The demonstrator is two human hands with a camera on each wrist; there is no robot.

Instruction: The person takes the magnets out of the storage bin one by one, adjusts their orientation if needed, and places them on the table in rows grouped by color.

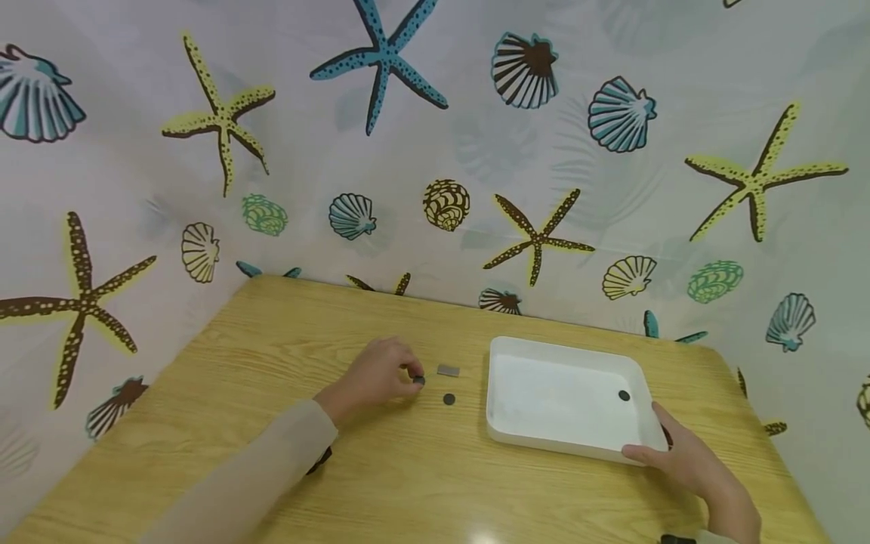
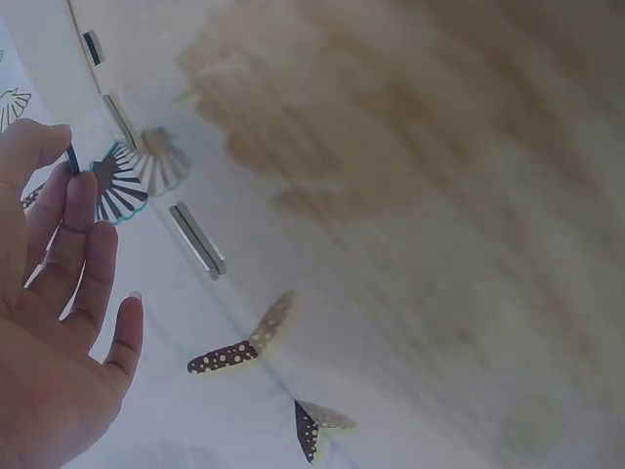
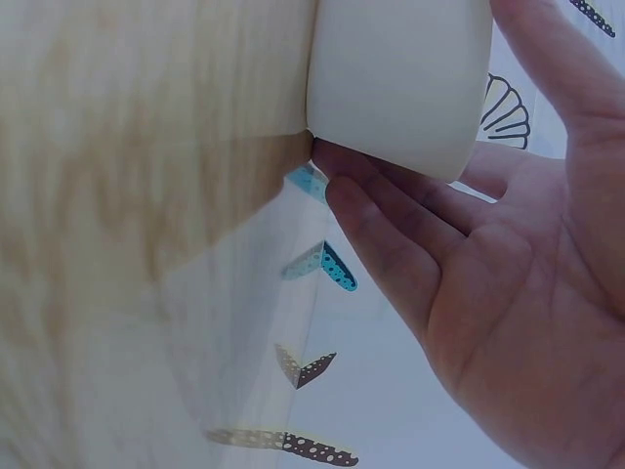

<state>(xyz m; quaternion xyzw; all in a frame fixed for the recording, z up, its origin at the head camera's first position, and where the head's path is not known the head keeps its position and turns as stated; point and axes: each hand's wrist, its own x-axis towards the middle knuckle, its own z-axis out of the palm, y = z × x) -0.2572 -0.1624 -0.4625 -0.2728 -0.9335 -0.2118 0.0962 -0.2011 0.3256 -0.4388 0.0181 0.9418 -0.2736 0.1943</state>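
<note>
My left hand (image 1: 384, 370) pinches a small dark disc (image 1: 418, 381) between thumb and fingertips, just above the wooden table. In the left wrist view the disc (image 2: 72, 159) shows edge-on, with the other fingers loosely bent. To its right lie a flat grey rectangular piece (image 1: 448, 370) and a second dark disc (image 1: 449, 399). My right hand (image 1: 693, 457) grips the white tray (image 1: 544, 440) at its near right corner, thumb on the near side and fingers along the right side. Inside the tray, toward its right end, rests another dark disc (image 1: 624, 395).
The wooden table (image 1: 408, 483) carries the tray at its right half. A light cloth (image 1: 435, 151) printed with starfish and shells hangs behind the table and along both sides.
</note>
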